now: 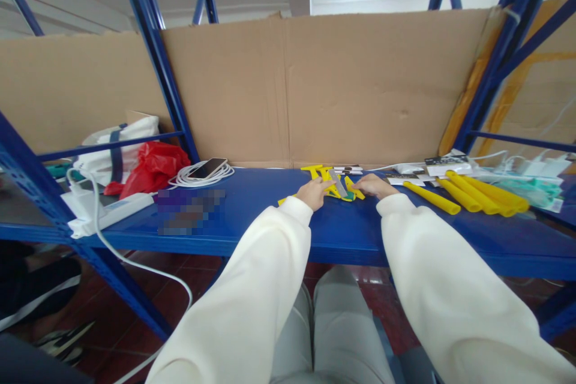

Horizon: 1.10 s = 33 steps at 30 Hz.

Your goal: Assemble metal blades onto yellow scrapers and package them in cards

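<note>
Near the back middle of the blue shelf top point(256, 210) lie several small yellow pieces point(311, 169) with a grey flat piece point(337, 183) among them. My left hand point(314, 193) is closed at the left side of these pieces, its fingers at a yellow one beside the grey piece. To the right, my right hand point(374, 186) has its fingertips together near a yellow piece point(354, 188). What its fingers hold, if anything, is too small to make out. Some green shows under the yellow pieces between the hands.
Yellow tubes point(468, 195) and black-and-white packets point(447, 165) lie at the right. On the left are a phone point(209, 168) on a coiled white cable point(182, 179), a red bag point(155, 165) and a white power strip point(119, 213). Cardboard point(360, 90) stands behind, between blue posts.
</note>
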Each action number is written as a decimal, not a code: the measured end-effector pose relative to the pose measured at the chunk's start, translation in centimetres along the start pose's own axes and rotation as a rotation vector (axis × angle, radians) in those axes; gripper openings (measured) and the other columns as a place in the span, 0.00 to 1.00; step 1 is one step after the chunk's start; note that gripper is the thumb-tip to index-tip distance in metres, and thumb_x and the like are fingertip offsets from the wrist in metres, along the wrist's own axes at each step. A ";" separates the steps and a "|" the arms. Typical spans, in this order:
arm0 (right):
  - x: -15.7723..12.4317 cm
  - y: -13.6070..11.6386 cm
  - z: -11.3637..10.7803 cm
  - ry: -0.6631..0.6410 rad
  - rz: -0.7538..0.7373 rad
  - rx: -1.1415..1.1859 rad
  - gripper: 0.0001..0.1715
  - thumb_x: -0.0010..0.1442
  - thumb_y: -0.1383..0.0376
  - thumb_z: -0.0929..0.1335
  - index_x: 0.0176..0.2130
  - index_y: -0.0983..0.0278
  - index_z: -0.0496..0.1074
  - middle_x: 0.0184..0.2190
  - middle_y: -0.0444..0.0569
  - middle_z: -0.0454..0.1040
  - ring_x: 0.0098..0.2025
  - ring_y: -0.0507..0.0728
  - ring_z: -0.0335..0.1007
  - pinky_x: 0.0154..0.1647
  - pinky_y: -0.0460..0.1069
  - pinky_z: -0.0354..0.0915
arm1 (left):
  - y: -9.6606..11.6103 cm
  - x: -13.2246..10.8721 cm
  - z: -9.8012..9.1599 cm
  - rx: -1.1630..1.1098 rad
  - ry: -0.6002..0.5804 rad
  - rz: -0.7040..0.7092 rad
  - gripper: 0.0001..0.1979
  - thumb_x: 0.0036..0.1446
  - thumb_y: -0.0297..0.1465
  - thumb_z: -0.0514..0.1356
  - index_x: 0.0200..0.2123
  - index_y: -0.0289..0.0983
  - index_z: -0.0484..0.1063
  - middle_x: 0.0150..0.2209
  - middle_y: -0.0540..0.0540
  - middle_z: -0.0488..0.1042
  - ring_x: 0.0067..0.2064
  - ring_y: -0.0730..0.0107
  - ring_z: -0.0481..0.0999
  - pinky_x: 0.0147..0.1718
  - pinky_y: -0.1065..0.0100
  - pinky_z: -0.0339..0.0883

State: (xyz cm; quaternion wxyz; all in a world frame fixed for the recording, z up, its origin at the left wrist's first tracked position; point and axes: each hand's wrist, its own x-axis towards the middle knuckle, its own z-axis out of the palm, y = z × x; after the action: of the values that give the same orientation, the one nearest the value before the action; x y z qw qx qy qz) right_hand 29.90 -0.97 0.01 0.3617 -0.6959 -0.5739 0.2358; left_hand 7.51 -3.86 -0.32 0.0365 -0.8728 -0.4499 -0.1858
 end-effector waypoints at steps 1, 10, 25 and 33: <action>0.0 -0.2 0.0 0.023 -0.007 0.022 0.15 0.49 0.65 0.74 0.18 0.63 0.67 0.12 0.41 0.60 0.22 0.51 0.59 0.23 0.47 0.57 | 0.0 0.0 0.1 -0.002 0.003 -0.001 0.26 0.67 0.27 0.55 0.66 0.45 0.69 0.55 0.39 0.75 0.57 0.58 0.78 0.55 0.63 0.72; -1.7 -2.7 0.8 -0.058 -0.190 0.395 0.22 0.47 0.51 0.76 0.24 0.63 0.67 0.17 0.39 0.61 0.22 0.49 0.53 0.25 0.46 0.52 | -0.1 0.3 0.2 -0.065 0.017 -0.045 0.34 0.64 0.24 0.58 0.72 0.37 0.55 0.61 0.34 0.75 0.60 0.56 0.77 0.58 0.60 0.70; -2.7 -3.6 2.9 -0.004 -0.175 0.347 0.14 0.45 0.60 0.77 0.22 0.64 0.72 0.25 0.47 0.77 0.33 0.55 0.72 0.40 0.48 0.67 | -0.4 0.7 0.6 -0.099 -0.020 -0.079 0.37 0.65 0.26 0.58 0.73 0.33 0.48 0.58 0.32 0.77 0.60 0.55 0.78 0.57 0.59 0.70; -3.0 -4.0 3.3 -0.001 -0.148 0.357 0.10 0.49 0.66 0.74 0.21 0.64 0.71 0.23 0.47 0.76 0.31 0.53 0.71 0.34 0.46 0.66 | 0.0 0.5 0.3 -0.098 -0.003 -0.089 0.36 0.64 0.25 0.60 0.72 0.33 0.50 0.60 0.31 0.75 0.61 0.54 0.76 0.58 0.59 0.70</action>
State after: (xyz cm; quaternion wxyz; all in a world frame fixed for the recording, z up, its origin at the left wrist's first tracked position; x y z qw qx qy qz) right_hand 24.27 -2.82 0.75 0.4953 -0.5765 -0.5729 0.3070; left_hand 7.82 -3.44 -0.41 -0.0151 -0.8530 -0.4786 -0.2078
